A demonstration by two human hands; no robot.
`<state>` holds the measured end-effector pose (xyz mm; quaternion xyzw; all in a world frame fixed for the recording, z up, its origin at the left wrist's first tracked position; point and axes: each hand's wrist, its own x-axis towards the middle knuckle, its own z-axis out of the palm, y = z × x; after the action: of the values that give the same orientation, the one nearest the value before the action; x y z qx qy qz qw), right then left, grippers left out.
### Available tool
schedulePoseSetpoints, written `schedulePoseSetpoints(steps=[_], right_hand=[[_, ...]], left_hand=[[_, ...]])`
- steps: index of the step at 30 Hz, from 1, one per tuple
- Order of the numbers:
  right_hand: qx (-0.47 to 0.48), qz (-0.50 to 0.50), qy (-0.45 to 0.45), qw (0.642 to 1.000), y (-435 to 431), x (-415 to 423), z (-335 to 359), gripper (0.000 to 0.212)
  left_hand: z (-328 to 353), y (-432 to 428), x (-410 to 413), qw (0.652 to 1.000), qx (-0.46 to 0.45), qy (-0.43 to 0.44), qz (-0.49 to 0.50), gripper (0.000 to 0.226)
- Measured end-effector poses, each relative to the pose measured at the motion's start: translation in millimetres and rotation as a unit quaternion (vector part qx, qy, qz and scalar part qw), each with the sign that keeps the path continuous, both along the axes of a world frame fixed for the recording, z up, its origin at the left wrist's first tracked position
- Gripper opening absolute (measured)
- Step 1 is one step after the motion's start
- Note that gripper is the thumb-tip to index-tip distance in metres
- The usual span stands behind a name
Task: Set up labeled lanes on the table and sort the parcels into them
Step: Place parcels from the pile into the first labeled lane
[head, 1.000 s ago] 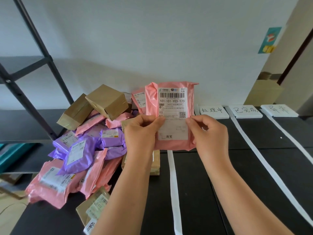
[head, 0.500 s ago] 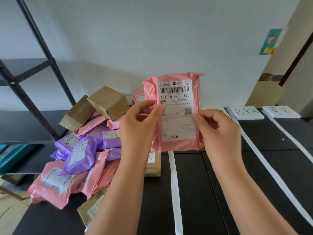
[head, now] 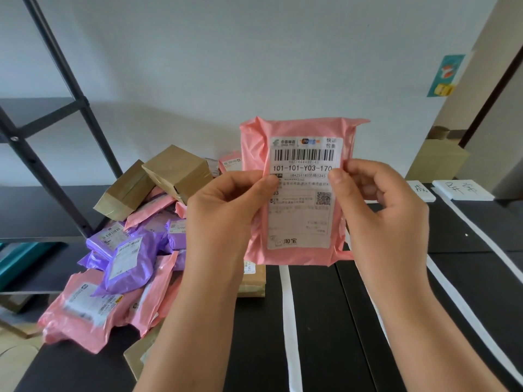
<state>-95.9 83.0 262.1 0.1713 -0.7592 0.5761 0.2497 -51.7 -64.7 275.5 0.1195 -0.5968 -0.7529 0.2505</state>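
Parcel up at eye level: a pink mailer (head: 300, 256) is held upright above the black table (head: 325, 312), its white shipping label (head: 302, 219) facing the camera, barcode on top and 101-101-Y03-170 printed under it. On one side the left hand (head: 223, 210) pinches the mailer's left edge, thumb on the front and fingers curled behind; on the other the right hand (head: 379, 210) pinches the right edge the same way, thumb pressed on the label's margin. The two hands sit apart, with the label between them. Below the mailer a white tape strip (head: 288, 321) runs along the tabletop toward the camera, and a second strip (head: 458, 301) slants across on the right. At the far right lies a white card (head: 464, 190) with handwritten characters; another card (head: 418, 189) peeks out beside the right hand. Over on the left, the heap: brown boxes (head: 178, 168) on top, purple mailers (head: 133, 256) in the middle, pink bags (head: 85, 306) spilling over the table's near-left edge. Behind it stands a black shelf frame (head: 56, 114).
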Motion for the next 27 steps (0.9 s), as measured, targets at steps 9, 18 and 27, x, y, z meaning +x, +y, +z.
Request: schedulePoseSetpoints(steps=[9, 18, 27], right_hand=[[-0.046, 0.006, -0.042, 0.998, 2.8, 0.2, 7.8, 0.009], [-0.069, 0.025, -0.065, 0.995, 2.0, 2.3, 12.2, 0.015], [-0.099, -0.017, -0.12, 0.988, 12.6, -15.3, 4.1, 0.006]], left_hand=[[-5.3, -11.6, 1.1, 0.998, 0.027, -0.006, -0.051, 0.018], [-2.8, -15.0, 1.2, 0.999, 0.006, 0.012, -0.042, 0.019], [-18.7, -22.2, -1.0, 0.975, -0.193, -0.077, -0.075, 0.032]])
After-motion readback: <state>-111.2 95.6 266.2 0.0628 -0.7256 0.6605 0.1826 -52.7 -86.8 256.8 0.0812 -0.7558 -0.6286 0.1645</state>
